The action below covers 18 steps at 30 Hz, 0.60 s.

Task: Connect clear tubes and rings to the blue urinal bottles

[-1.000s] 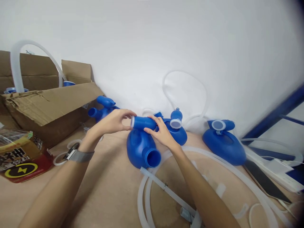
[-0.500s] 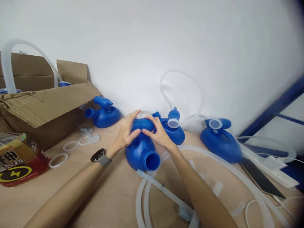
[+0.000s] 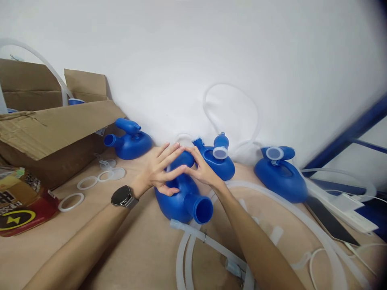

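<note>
Centrally stands a blue plastic urinal bottle (image 3: 181, 206), its round open spout (image 3: 204, 210) facing the near right. Over it, a rounded blue funnel-shaped piece (image 3: 185, 158) sits between my two hands, and their fingers partly hide it. My left hand (image 3: 161, 169) wears a dark watch and lies against the piece's left side, fingers stretched around it and thumb low over the bottle. On the other side my right hand (image 3: 202, 167) pinches the piece between thumb and forefinger. The join between piece and bottle is covered.
Other blue urinal bottles stand at the back left (image 3: 134, 146), behind my right hand (image 3: 222, 166) and at right (image 3: 281, 183). Clear hoses (image 3: 184, 257) curl in front. White rings (image 3: 71, 202), a cardboard box (image 3: 54, 129), a drink pack (image 3: 24, 209), a phone (image 3: 331, 225) and a power strip (image 3: 363, 217) lie around.
The bottle has turned, its spout swinging slightly right. My left hand has rolled over the piece, its fingers now straighter and more spread. My right hand keeps nearly the same place.
</note>
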### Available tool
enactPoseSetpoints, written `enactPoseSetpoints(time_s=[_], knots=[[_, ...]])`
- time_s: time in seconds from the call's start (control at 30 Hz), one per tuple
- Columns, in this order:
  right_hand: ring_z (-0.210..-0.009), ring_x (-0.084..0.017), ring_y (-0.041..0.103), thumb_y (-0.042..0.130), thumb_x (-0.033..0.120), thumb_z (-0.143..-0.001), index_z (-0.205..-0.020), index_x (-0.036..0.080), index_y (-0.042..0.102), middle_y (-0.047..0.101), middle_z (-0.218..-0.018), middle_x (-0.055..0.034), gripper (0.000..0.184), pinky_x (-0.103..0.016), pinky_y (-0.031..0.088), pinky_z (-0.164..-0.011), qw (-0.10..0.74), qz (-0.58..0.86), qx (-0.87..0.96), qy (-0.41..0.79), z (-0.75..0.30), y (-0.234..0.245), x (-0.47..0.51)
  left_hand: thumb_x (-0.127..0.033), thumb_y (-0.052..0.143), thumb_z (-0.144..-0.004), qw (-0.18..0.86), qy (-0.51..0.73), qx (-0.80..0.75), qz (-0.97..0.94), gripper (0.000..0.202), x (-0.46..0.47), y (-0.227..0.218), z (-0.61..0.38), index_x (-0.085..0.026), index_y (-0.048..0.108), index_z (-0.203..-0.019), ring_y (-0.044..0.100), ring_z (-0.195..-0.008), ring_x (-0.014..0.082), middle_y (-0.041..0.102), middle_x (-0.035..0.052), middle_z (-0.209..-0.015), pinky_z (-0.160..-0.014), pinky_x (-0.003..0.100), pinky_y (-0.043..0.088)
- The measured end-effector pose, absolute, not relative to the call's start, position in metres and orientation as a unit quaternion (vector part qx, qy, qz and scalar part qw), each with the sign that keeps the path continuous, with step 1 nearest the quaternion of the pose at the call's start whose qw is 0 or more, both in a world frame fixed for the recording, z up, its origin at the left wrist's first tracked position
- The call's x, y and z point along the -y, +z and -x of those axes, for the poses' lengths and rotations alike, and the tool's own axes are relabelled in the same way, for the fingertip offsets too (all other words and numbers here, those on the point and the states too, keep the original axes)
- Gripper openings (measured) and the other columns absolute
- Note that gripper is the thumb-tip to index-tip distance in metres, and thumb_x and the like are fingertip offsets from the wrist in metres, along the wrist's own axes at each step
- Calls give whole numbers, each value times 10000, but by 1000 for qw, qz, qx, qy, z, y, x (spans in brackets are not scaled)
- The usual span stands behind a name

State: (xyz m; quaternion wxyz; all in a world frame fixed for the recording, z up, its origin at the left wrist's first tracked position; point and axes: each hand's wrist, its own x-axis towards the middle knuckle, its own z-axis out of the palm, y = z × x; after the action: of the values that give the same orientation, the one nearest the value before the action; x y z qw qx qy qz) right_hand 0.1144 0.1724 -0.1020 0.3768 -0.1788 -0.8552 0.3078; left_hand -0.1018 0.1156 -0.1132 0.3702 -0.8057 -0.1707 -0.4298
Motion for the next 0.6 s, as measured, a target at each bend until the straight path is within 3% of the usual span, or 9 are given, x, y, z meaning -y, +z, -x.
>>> enactPoseSetpoints(time_s=[0.1, 0.23, 0.37, 0.47, 0.6], knots=[[-1312, -292, 511, 608, 688, -920, -1447, 279, 537, 546, -1327, -105, 670, -519, 375, -1217, 368, 179, 862, 300, -111, -104, -173, -714, 441, -935, 347, -464, 209, 788, 720, -110, -115, 92, -332, 448, -1545, 393, -1531, 368, 414, 114, -1667, -1236, 598, 331], [-1281, -283, 515, 604, 625, -948, -1464, 268, 514, 523, -1295, -103, 634, -523, 387, -1209, 366, 182, 861, 302, -111, -105, -174, -693, 347, -986, 213, -544, 299, 754, 716, -101, -112, 72, -250, 498, -1528, 445, -1494, 385, 584, 144, -1515, -1224, 608, 339], [-1255, -273, 532, 622, 534, -968, -1469, 272, 514, 498, -1308, -102, 575, -510, 423, -1182, 375, 199, 854, 301, -113, -106, -172, -549, 440, -998, 64, -625, 401, 667, 515, -96, -103, 51, -211, 642, -1330, 516, -1429, 337, 650, 129, -1411, -1196, 539, 398], [-1248, -279, 546, 651, 531, -951, -1483, 277, 509, 465, -1347, -113, 606, -492, 488, -1122, 385, 226, 842, 302, -110, -108, -170, -401, 494, -955, -71, -664, 491, 560, 348, -100, -94, 43, -213, 662, -1196, 590, -1327, 282, 696, 99, -1314, -1151, 460, 451], [-1304, -318, 516, 661, 572, -938, -1485, 295, 527, 464, -1349, -120, 627, -520, 467, -1137, 401, 292, 839, 224, -101, -111, -166, -414, 523, -906, -248, -591, 564, 520, 411, -110, -77, 62, -220, 627, -1253, 599, -1318, 277, 677, 90, -1369, -1121, 426, 472]])
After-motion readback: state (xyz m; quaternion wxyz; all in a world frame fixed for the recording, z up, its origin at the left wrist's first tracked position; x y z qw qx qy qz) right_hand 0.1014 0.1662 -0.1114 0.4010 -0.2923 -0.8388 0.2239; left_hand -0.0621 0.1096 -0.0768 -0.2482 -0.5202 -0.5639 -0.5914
